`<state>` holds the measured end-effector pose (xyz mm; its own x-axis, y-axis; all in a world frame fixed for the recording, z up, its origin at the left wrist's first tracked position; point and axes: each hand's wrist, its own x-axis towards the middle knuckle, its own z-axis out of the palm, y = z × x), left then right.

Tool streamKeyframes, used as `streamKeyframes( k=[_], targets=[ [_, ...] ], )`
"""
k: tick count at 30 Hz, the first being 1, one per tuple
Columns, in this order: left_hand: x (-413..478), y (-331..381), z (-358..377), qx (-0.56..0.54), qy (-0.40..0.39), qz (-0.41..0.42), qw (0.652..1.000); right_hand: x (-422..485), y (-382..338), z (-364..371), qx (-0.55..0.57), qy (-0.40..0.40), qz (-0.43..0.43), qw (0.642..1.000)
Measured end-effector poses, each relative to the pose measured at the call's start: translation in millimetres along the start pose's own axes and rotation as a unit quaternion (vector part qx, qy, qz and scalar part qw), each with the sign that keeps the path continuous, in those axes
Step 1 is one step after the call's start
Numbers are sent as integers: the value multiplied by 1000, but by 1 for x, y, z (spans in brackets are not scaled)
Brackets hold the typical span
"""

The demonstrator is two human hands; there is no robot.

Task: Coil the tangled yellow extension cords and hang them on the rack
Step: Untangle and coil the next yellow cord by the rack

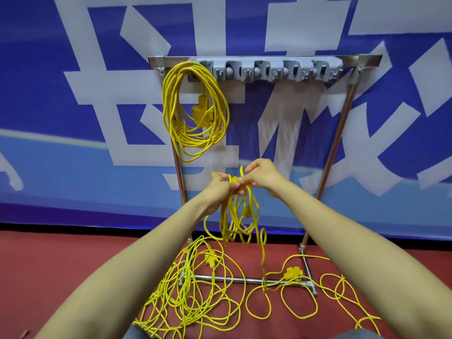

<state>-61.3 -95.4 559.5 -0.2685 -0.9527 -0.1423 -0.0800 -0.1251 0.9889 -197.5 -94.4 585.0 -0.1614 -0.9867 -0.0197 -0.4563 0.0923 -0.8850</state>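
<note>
While our left hand (217,190) and right hand (263,176) grip one thin yellow cord (223,216), one coil (195,143) hangs on the rack (367,58).

The rack (335,133) was polished metal tube, bright and mirror-smooth. Under its top bar, the hook strip (269,69) was matt grey moulded plastic. The yellow cords (168,99) on and below the rack had smooth, satin plastic jackets, and their plugs (292,272) were moulded yellow plastic. Behind the rack the banner (73,118) looked a smooth printed sheet with faint sheen. The floor (61,265) beneath was matt red and finely grained.
</note>
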Motion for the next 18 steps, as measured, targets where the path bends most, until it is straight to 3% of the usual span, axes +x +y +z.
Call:
streamKeyframes(
  k=[2,9,13,15,18],
  targets=[
    [-2,-2,3,-5,-4,9,1000,-2,-5,3,-25,24,-13,999],
    [-1,-4,1,-24,-27,30,999,-5,-15,7,133,-32,43,990],
    [3,-1,-5,-87,11,15,996,-1,-5,3,80,-18,12,997],
    [5,3,-9,-107,26,18,994,-1,8,-2,44,-61,-1,997],
    [5,9,-10,-108,39,21,993,-11,29,-1,-22,-194,-27,980]
  ],
)
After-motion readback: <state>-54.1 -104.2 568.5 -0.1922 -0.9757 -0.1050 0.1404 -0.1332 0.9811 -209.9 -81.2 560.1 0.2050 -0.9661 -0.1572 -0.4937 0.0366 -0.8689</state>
